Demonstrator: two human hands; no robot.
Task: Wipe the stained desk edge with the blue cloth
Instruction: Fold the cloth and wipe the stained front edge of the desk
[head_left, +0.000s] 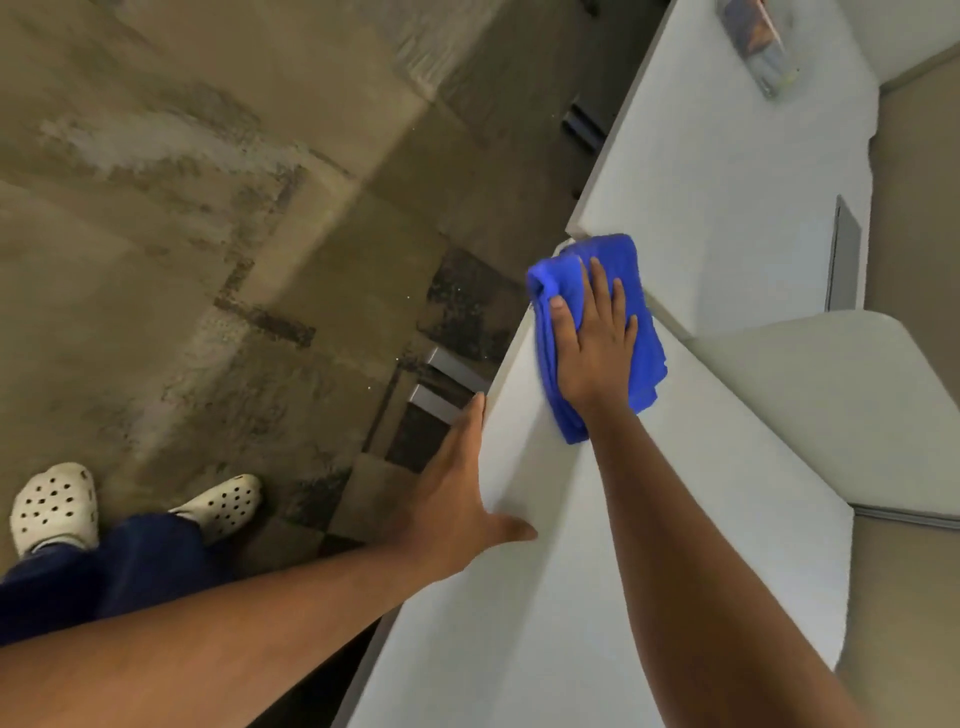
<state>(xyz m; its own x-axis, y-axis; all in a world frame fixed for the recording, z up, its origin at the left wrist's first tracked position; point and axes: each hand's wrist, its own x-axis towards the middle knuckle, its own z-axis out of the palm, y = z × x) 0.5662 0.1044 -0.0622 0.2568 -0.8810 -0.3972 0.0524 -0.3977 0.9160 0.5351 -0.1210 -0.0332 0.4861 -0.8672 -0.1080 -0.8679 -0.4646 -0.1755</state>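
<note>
A single head-worn wide-angle view looks steeply down from above the white desk, close over its near edge. The desk runs diagonally up the right half, its far end toward the top right; the carpeted floor fills the left, beside the desk.
</note>
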